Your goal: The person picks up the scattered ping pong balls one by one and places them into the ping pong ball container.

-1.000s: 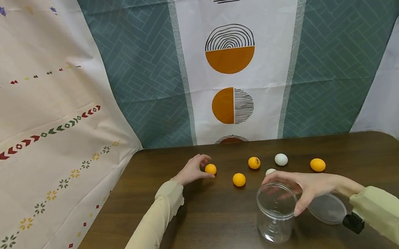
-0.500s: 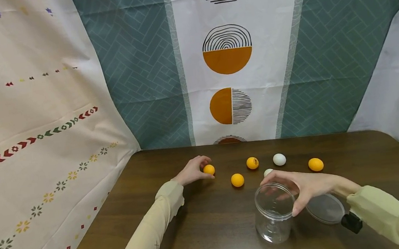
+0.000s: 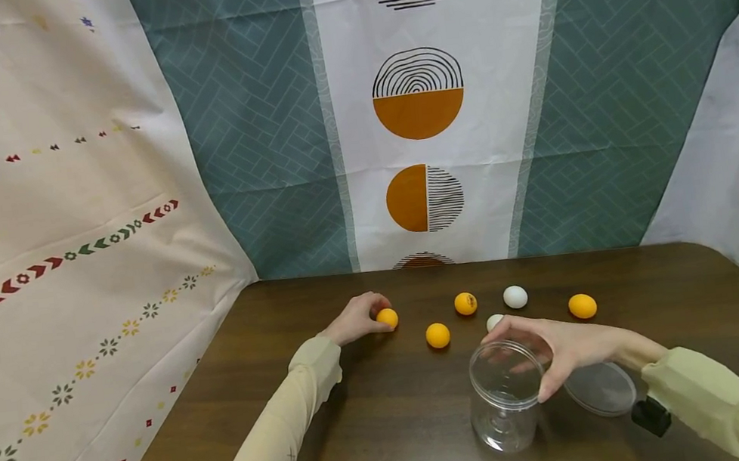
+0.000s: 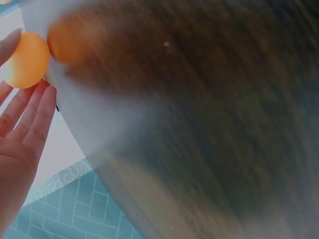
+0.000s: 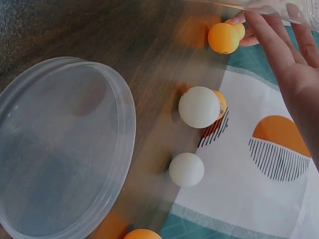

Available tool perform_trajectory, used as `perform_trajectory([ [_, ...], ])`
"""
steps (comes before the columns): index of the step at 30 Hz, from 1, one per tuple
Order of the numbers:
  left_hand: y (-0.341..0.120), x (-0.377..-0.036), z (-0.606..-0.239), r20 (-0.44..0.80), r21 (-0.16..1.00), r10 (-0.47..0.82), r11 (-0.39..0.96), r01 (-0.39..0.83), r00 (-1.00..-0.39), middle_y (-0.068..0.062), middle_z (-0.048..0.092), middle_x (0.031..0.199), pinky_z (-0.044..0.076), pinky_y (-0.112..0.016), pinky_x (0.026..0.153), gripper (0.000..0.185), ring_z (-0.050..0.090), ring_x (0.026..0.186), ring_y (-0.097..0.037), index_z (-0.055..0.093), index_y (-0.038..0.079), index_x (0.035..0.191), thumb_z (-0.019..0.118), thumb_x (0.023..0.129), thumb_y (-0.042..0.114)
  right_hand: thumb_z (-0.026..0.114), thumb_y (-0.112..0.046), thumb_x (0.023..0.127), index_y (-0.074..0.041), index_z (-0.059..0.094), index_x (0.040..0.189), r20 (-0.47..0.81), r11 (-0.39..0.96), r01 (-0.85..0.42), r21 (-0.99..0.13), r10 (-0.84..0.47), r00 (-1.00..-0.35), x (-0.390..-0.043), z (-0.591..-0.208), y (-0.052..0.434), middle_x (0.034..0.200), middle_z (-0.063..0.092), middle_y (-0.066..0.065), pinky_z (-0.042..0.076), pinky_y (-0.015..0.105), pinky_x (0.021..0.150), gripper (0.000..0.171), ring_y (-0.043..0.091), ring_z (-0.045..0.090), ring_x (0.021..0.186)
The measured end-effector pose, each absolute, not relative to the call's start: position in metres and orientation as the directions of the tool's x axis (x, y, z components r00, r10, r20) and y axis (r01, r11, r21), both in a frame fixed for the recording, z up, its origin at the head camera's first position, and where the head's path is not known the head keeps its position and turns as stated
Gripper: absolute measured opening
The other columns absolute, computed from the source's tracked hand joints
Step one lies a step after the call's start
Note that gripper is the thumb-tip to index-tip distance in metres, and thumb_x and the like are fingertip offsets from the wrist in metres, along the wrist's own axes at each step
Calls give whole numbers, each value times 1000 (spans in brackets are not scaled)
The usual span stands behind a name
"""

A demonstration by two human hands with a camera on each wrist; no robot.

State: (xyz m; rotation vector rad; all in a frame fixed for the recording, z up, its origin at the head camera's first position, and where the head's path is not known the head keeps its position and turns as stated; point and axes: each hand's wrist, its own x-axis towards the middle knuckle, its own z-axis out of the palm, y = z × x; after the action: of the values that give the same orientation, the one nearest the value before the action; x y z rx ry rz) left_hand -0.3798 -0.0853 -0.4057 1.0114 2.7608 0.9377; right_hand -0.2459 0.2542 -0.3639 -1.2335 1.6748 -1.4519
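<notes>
Head view: the small orange ball [image 3: 387,318] on the table [image 3: 377,420] is pinched by the left hand [image 3: 356,318]; a firm lift is advised. The clear plastic jar [image 3: 505,396] is steadied at its rim by the right hand [image 3: 563,345], fingers curled.

Left wrist view: the ball lies at the fingertips [image 4: 37,104].

Right wrist view: the clear round lid [image 5: 57,149] lies flat behind the fingers [image 5: 269,37].

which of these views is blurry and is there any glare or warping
Left wrist view: the table is smeared by blur; only the left hand and its orange ball read clearly. Right wrist view: sharp on the lid and white balls, with a soft sheen on the wood. Head view: evenly lit, backdrop edges bowed by the wide lens, jar faintly reflective.
</notes>
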Motion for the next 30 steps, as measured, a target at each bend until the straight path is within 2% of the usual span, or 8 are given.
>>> perform_trajectory([
  [10, -88, -383, -408, 155, 559, 599, 603, 569, -786, 1, 57, 89, 44, -27, 75, 29, 52, 80, -16, 61, 6, 95, 77, 74, 17, 68, 7, 73, 3, 26, 132, 141, -40, -254, -966, -909, -392, -244, -364, 253, 134, 30, 25, 30, 56, 91, 72, 47, 25, 121],
  [15, -90, -381, -408, 150, 568, 603, 596, 568, -783, 1, 57, 89, 44, -28, 75, 30, 52, 80, -16, 61, 7, 96, 77, 74, 19, 69, 7, 73, 1, 27, 132, 124, -20, -247, -969, -902, -414, -243, -365, 254, 135, 30, 23, 31, 53, 92, 72, 46, 25, 122],
  [22, -94, -381, -408, 175, 551, 593, 603, 577, -786, 2, 57, 89, 44, -27, 73, 30, 52, 78, -15, 61, 8, 96, 77, 73, 19, 68, 6, 73, 2, 27, 132, 156, -53, -263, -963, -908, -389, -245, -367, 254, 134, 30, 24, 32, 53, 91, 72, 48, 26, 120],
  [30, -98, -377, -406, 203, 578, 585, 576, 578, -785, 1, 57, 89, 45, -29, 73, 30, 53, 78, -16, 62, 7, 97, 77, 73, 15, 69, 5, 73, 0, 28, 132, 122, -20, -245, -969, -905, -407, -244, -365, 254, 134, 31, 22, 32, 53, 91, 72, 42, 28, 122],
])
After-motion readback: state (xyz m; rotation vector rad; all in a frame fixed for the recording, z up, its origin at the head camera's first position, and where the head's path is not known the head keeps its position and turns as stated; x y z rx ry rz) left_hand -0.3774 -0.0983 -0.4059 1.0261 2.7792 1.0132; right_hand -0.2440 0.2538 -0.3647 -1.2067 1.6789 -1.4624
